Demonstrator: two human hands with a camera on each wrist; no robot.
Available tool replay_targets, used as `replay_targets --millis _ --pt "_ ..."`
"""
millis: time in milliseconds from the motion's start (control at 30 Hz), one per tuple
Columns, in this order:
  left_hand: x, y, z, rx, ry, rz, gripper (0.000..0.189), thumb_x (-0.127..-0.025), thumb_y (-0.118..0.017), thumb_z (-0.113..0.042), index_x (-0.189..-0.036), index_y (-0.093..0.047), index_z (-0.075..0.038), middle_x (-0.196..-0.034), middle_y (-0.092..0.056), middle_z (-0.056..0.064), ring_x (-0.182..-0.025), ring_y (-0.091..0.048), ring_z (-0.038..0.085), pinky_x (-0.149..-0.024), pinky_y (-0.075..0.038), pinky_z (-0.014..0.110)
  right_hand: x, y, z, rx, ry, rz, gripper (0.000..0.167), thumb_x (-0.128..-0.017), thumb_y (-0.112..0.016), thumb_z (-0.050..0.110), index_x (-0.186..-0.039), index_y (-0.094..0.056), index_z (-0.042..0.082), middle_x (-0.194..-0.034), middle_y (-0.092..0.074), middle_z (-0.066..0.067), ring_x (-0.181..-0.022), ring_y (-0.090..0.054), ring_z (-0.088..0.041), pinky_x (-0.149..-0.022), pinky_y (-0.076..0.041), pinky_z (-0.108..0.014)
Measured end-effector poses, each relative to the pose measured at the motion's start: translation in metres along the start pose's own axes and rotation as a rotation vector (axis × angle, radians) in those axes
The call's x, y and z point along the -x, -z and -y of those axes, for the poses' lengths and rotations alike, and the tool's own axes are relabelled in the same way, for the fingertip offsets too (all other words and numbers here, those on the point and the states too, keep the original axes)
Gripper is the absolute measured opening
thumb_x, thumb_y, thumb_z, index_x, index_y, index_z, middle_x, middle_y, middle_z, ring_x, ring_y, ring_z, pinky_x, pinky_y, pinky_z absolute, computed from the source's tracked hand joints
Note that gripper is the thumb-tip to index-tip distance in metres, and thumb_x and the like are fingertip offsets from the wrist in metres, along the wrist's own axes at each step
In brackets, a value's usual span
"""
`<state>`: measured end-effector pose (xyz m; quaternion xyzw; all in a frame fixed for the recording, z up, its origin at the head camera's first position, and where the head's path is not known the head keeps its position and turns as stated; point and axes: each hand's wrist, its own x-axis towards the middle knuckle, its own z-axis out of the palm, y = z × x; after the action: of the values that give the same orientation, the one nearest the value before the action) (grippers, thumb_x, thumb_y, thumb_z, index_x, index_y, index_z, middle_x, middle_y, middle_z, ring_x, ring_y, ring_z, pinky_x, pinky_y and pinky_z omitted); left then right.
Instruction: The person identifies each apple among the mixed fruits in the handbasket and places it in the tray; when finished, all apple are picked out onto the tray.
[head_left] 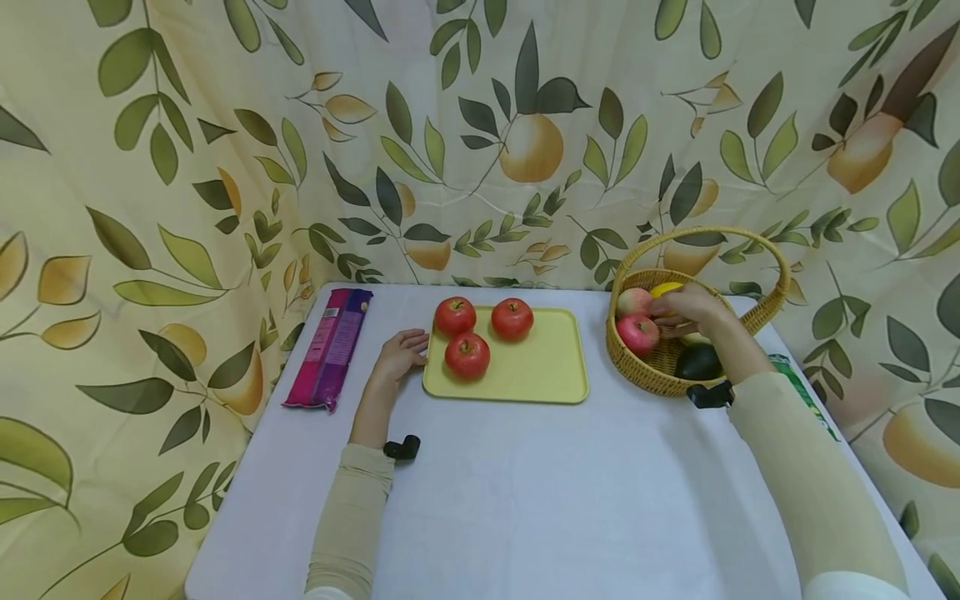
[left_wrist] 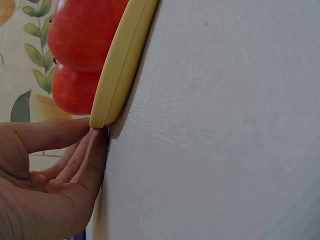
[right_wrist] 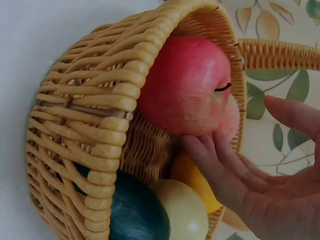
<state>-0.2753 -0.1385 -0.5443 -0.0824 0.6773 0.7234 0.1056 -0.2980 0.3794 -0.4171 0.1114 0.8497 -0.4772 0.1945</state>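
My left hand (head_left: 400, 353) is at the left edge of a yellow tray (head_left: 536, 367); in the left wrist view its thumb and fingertips meet the rim, thumb above and fingers below. Three red apples (head_left: 467, 357) sit on the tray's left and middle. Over on the right, my right hand (head_left: 693, 305) reaches into a wicker basket (head_left: 637, 373). Its fingertips touch a pink-red apple (right_wrist: 187, 85), while the thumb stands away from it. Another paler apple (head_left: 634, 302), a dark green avocado-like fruit (right_wrist: 137, 210), a pale round fruit (right_wrist: 182, 212) and a yellow-orange fruit (right_wrist: 192, 177) lie in there too.
A pink and purple packet (head_left: 330, 350) lies at the table's left side. Partly behind the right forearm is a green packet (head_left: 802, 392). The basket's tall handle (head_left: 705, 231) arches over the right hand. A leaf-patterned curtain (head_left: 465, 125) hangs behind the white table (head_left: 525, 500).
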Motion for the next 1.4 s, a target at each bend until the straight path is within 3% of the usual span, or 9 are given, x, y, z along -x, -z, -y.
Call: replay_targets --millis 167,467,667,767,933,1067,1267,1400 --pt "0.001 0.001 0.0 0.007 0.0 -0.001 0.071 -0.084 -0.057 0.027 -0.15 -0.045 0.006 -0.151 -0.053 0.025 -0.142 -0.051 0.033 -0.095 -0.055 0.023 -0.008 0.001 -0.007 -0.075 -0.048 0.036 0.046 -0.1 -0.066 0.018 -0.129 -0.048 -0.012 -0.128 -0.052 -0.028 -0.093 -0.07 -0.029 -0.091 -0.06 -0.05" --pt "0.0 0.001 0.001 0.005 -0.01 -0.003 0.072 -0.082 -0.056 0.028 -0.15 -0.044 0.009 -0.151 -0.052 0.028 -0.142 -0.05 0.036 -0.106 -0.052 0.035 -0.02 -0.001 -0.018 -0.08 -0.082 0.191 0.032 -0.1 -0.065 0.01 -0.12 -0.05 -0.009 -0.106 -0.056 -0.012 -0.098 -0.063 -0.029 -0.096 -0.057 -0.052" --pt "0.0 0.002 0.002 -0.007 -0.005 -0.01 0.072 -0.082 -0.056 0.028 -0.15 -0.045 0.007 -0.151 -0.053 0.027 -0.142 -0.051 0.035 -0.092 -0.055 0.023 -0.029 0.003 -0.028 -0.119 -0.088 0.246 0.011 -0.103 -0.064 0.012 -0.103 -0.07 0.003 -0.095 -0.067 -0.005 -0.095 -0.066 -0.027 -0.099 -0.056 -0.053" --pt "-0.001 0.002 0.002 -0.017 -0.006 -0.006 0.072 -0.083 -0.057 0.027 -0.15 -0.046 0.006 -0.151 -0.053 0.025 -0.142 -0.051 0.034 -0.097 -0.055 0.025 -0.029 0.004 -0.031 -0.132 -0.106 0.246 0.015 -0.102 -0.065 0.014 -0.109 -0.065 0.001 -0.099 -0.066 -0.006 -0.097 -0.066 -0.028 -0.099 -0.056 -0.052" --pt "-0.002 0.001 0.002 -0.031 -0.01 -0.011 0.07 -0.084 -0.058 0.025 -0.15 -0.046 0.005 -0.151 -0.054 0.024 -0.142 -0.052 0.033 -0.109 -0.05 0.036 -0.027 0.006 -0.031 -0.13 -0.108 0.229 0.036 -0.101 -0.069 0.018 -0.122 -0.049 -0.002 -0.102 -0.064 -0.008 -0.095 -0.068 -0.027 -0.097 -0.057 -0.051" --pt "-0.002 0.0 0.001 -0.032 -0.009 -0.011 0.07 -0.084 -0.058 0.025 -0.15 -0.047 0.006 -0.15 -0.055 0.024 -0.141 -0.052 0.034 -0.104 -0.052 0.032 -0.023 0.009 -0.029 -0.146 -0.081 0.237 0.026 -0.101 -0.068 0.018 -0.116 -0.057 -0.001 -0.1 -0.067 -0.006 -0.095 -0.071 -0.029 -0.096 -0.057 -0.051" --pt "-0.003 0.001 0.002 -0.023 -0.005 -0.009 0.071 -0.083 -0.058 0.025 -0.15 -0.047 0.005 -0.15 -0.055 0.024 -0.141 -0.053 0.033 -0.088 -0.054 0.02 -0.016 0.011 -0.02 -0.182 -0.078 0.176 0.019 -0.098 -0.073 0.016 -0.11 -0.064 0.004 -0.102 -0.065 -0.009 -0.094 -0.07 -0.028 -0.097 -0.057 -0.05" --pt "-0.003 0.002 0.002 -0.018 -0.005 -0.006 0.07 -0.083 -0.058 0.026 -0.15 -0.047 0.006 -0.15 -0.054 0.024 -0.141 -0.052 0.033 -0.086 -0.054 0.018 -0.012 0.012 -0.011 -0.19 -0.063 0.155 0.009 -0.097 -0.074 0.017 -0.101 -0.071 0.01 -0.1 -0.065 -0.007 -0.093 -0.07 -0.024 -0.096 -0.058 -0.049"
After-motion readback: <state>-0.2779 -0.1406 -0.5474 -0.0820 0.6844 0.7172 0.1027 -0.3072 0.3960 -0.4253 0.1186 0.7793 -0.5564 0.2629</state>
